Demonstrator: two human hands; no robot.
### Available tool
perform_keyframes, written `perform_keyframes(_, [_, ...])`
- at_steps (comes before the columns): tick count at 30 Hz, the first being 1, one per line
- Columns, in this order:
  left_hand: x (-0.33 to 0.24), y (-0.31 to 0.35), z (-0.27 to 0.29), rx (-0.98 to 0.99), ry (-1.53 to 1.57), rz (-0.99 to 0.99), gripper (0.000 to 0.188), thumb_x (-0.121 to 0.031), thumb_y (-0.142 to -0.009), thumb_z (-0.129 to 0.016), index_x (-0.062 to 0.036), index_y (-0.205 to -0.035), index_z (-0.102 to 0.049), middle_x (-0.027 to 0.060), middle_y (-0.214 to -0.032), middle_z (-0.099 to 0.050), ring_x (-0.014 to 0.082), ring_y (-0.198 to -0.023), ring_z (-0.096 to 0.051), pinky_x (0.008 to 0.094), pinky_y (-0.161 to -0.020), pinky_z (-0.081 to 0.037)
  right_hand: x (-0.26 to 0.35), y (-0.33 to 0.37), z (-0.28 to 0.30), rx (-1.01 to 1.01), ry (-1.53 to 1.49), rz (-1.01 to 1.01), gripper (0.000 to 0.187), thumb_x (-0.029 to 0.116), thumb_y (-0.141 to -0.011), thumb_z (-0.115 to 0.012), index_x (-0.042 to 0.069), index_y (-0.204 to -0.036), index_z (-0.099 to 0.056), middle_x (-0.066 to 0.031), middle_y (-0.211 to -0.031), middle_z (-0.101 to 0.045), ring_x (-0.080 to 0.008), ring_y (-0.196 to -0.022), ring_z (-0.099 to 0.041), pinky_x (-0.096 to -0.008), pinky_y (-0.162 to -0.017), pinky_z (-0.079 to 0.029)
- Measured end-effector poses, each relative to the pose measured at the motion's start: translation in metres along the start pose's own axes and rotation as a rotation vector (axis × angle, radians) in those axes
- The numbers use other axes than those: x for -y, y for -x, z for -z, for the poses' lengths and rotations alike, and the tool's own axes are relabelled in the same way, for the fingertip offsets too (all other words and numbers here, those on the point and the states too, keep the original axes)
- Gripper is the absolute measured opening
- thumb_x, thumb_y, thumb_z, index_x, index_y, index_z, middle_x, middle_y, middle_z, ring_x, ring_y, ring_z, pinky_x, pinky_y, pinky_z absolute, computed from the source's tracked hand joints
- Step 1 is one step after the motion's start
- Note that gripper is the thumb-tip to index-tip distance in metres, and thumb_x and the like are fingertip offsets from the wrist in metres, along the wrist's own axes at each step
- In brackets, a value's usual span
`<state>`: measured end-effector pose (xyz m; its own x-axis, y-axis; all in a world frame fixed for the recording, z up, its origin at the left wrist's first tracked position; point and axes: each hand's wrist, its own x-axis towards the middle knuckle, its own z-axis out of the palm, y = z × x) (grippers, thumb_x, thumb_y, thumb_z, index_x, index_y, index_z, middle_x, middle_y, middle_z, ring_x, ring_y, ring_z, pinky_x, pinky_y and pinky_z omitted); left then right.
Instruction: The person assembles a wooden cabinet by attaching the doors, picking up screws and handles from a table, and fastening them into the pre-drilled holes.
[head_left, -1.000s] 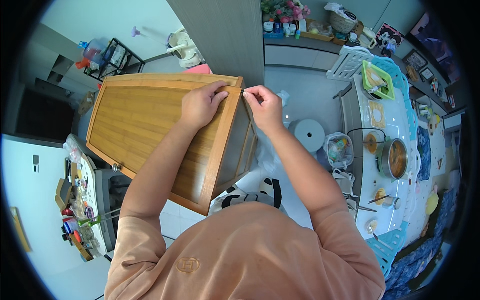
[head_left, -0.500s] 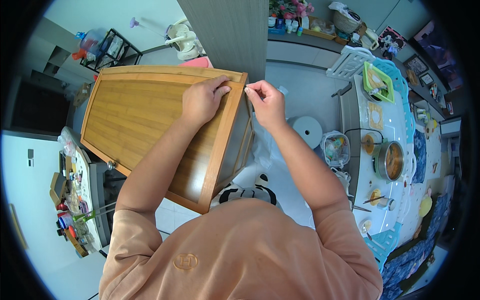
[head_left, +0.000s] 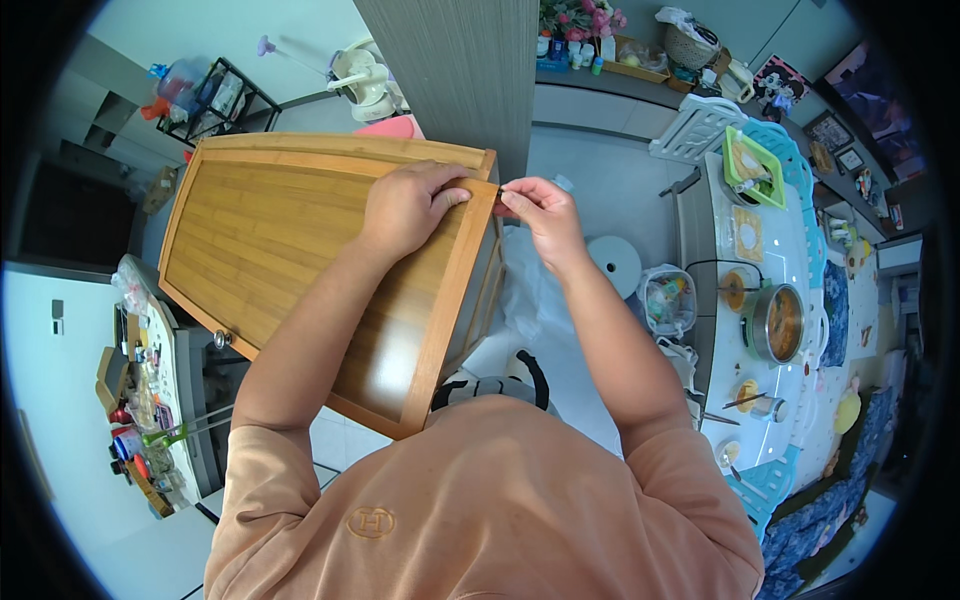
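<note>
A cabinet (head_left: 462,310) with a grooved wooden door (head_left: 290,215) set in a lighter frame stands before me, left of centre. My left hand (head_left: 405,210) is closed at the frame's far right corner, its fingers bent at the far edge and its thumb on top. Just right of that corner, my right hand (head_left: 540,213) pinches something small and dark between thumb and forefinger. What it is I cannot make out. A round metal knob (head_left: 222,339) sits at the door's left near edge.
A grey pillar (head_left: 450,80) rises just beyond the cabinet. To the right are a white roll (head_left: 613,265), a bin (head_left: 668,300) and a white table (head_left: 725,375) with a steel pot (head_left: 778,322). A cluttered counter (head_left: 180,390) stands at left.
The wooden door has shifted slightly toward me and to the right, showing a wider strip of frame behind it. Both hands have moved a little with it, the right one still pinching.
</note>
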<state>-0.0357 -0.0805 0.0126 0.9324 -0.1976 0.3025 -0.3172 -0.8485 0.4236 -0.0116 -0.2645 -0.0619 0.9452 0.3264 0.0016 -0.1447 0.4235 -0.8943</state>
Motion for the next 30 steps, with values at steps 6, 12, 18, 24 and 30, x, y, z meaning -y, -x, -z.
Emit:
perform_keyframes(6, [-0.003,-0.011,0.006,0.021,-0.012,-0.156,0.020,-0.027,-0.078,-0.061,-0.0083,-0.083,-0.065,0.0085,-0.071,-0.058,0.0278,-0.069,-0.057,0.0366,-0.058,-0.045,-0.008,-0.001,0.014,0.183,-0.207,-0.107,0.011,0.009,-0.085,-0.057,0.001,-0.093,-0.056,-0.0070,-0.089,-0.060,-0.0171,-0.085,-0.060,-0.0311,-0.081,-0.048])
perform_keyframes(12, [0.006,-0.024,-0.011,-0.078,-0.079,-0.058,0.024,-0.026,-0.084,-0.054,-0.0055,-0.075,-0.062,0.0105,-0.068,-0.054,0.0296,-0.067,-0.055,0.0401,-0.058,-0.043,-0.012,-0.004,0.014,0.270,-0.373,-0.202,0.017,0.014,-0.088,-0.054,0.001,-0.099,-0.054,-0.0097,-0.094,-0.059,-0.0202,-0.089,-0.058,-0.0348,-0.083,-0.047])
perform_keyframes(18, [0.010,-0.028,-0.014,0.008,-0.059,-0.118,0.023,-0.023,-0.086,-0.050,-0.0035,-0.076,-0.058,0.0130,-0.074,-0.055,0.0321,-0.074,-0.054,0.0414,-0.067,-0.042,-0.008,-0.009,0.011,0.313,-0.377,-0.278,0.022,0.015,-0.087,-0.054,0.001,-0.104,-0.054,-0.0109,-0.098,-0.059,-0.0207,-0.089,-0.059,-0.0346,-0.082,-0.047])
perform_keyframes(24, [0.004,-0.028,-0.015,0.007,-0.092,-0.155,0.022,-0.021,-0.086,-0.049,-0.0032,-0.077,-0.057,0.0136,-0.074,-0.055,0.0327,-0.074,-0.053,0.0417,-0.068,-0.042,-0.014,-0.013,0.017,0.348,-0.391,-0.253,0.018,0.015,-0.086,-0.056,0.002,-0.099,-0.057,-0.0091,-0.097,-0.060,-0.0197,-0.089,-0.058,-0.0346,-0.081,-0.047])
perform_keyframes(30, [0.003,-0.027,-0.016,-0.008,-0.094,-0.166,0.021,-0.021,-0.086,-0.049,-0.0033,-0.078,-0.057,0.0135,-0.074,-0.056,0.0321,-0.074,-0.053,0.0413,-0.069,-0.042,-0.016,-0.013,0.016,0.337,-0.424,-0.274,0.015,0.015,-0.086,-0.056,0.006,-0.098,-0.058,-0.0066,-0.096,-0.061,-0.0181,-0.089,-0.058,-0.0341,-0.079,-0.047])
